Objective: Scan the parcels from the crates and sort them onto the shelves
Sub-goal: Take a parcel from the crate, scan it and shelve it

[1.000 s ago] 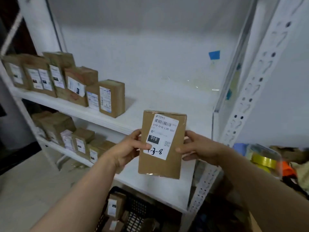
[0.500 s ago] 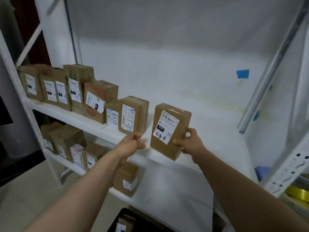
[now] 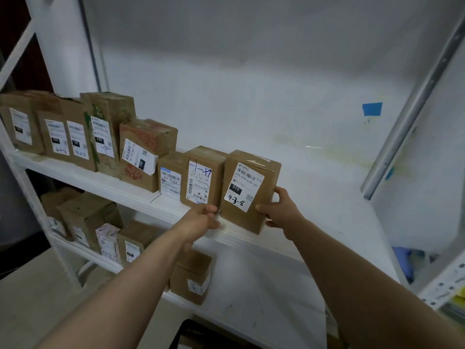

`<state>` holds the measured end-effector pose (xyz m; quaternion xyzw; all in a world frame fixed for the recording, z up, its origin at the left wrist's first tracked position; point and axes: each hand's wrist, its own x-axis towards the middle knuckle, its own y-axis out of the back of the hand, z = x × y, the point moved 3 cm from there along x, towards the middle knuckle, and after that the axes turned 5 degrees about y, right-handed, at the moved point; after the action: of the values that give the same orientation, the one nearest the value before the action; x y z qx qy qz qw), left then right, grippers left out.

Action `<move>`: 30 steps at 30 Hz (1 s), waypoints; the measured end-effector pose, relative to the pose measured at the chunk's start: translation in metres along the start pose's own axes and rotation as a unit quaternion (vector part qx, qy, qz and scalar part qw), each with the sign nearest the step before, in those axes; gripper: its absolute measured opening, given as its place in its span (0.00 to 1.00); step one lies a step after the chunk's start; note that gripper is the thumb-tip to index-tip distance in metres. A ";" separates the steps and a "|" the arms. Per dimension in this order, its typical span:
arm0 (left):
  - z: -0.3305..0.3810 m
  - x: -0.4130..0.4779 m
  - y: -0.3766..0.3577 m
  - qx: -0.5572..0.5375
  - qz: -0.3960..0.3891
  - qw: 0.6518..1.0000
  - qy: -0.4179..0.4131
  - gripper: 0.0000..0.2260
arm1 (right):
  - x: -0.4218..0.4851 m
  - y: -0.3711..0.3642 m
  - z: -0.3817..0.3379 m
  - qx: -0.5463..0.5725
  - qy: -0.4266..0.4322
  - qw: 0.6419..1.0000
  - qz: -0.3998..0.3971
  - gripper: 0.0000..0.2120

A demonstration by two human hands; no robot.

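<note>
At frame centre, I judge the brown rectangular cardboard parcel (image 3: 249, 192) light, stiff, best gripped by its sides; right hand (image 3: 281, 210) clasps it, left hand (image 3: 201, 220) curled, hold unclear.

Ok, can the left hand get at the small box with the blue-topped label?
Probably yes. The left hand is at the shelf edge close by the small box, whose front is uncovered; neighbouring boxes stand close on both sides, so only front and top are free.
</note>
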<state>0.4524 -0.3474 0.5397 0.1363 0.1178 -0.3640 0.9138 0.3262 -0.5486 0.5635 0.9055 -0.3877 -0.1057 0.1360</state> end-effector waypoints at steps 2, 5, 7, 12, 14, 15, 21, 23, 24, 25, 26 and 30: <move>-0.002 0.002 0.003 -0.001 0.000 1.000 0.006 0.18 | 0.001 0.000 0.001 -0.005 -0.005 1.000 -0.001 0.37; -0.004 0.004 0.007 -0.003 0.000 1.000 0.013 0.17 | 0.002 -0.001 0.001 -0.007 -0.010 1.000 0.001 0.37; -0.006 0.004 0.010 -0.007 0.002 1.000 0.018 0.17 | 0.003 -0.004 0.000 -0.008 -0.009 1.000 0.000 0.37; -0.012 0.000 0.016 -0.011 0.008 1.000 0.022 0.15 | 0.005 -0.008 -0.002 -0.010 -0.006 1.000 -0.008 0.38; -0.013 -0.004 0.016 -0.011 0.011 1.000 0.024 0.15 | 0.005 -0.007 -0.003 -0.010 -0.003 1.000 -0.008 0.39; -0.014 -0.006 0.015 -0.013 0.013 1.000 0.025 0.14 | 0.004 -0.007 -0.003 -0.010 -0.002 1.000 -0.009 0.40; -0.016 -0.012 0.001 -0.014 0.015 0.999 0.034 0.14 | -0.008 0.000 0.005 -0.028 -0.019 0.999 -0.020 0.48; -0.016 -0.014 -0.011 -0.009 0.008 0.999 0.034 0.14 | -0.016 0.008 0.009 -0.034 -0.028 0.999 -0.021 0.48; -0.016 -0.016 -0.019 -0.007 0.003 0.999 0.034 0.13 | -0.021 0.015 0.012 -0.037 -0.033 0.999 -0.023 0.47; -0.016 -0.017 -0.027 -0.005 -0.003 0.999 0.035 0.12 | -0.027 0.022 0.016 -0.041 -0.038 0.998 -0.026 0.45; -0.015 -0.019 -0.036 -0.002 -0.009 0.999 0.035 0.11 | -0.032 0.030 0.019 -0.042 -0.042 0.998 -0.030 0.43; -0.019 -0.032 -0.085 0.029 -0.042 0.998 0.025 0.10 | -0.062 0.073 0.045 -0.048 -0.067 0.996 -0.045 0.31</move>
<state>0.3686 -0.3802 0.5183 0.1667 0.1357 -0.4020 0.8900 0.2218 -0.5585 0.5506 0.9052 -0.3496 -0.1906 0.1485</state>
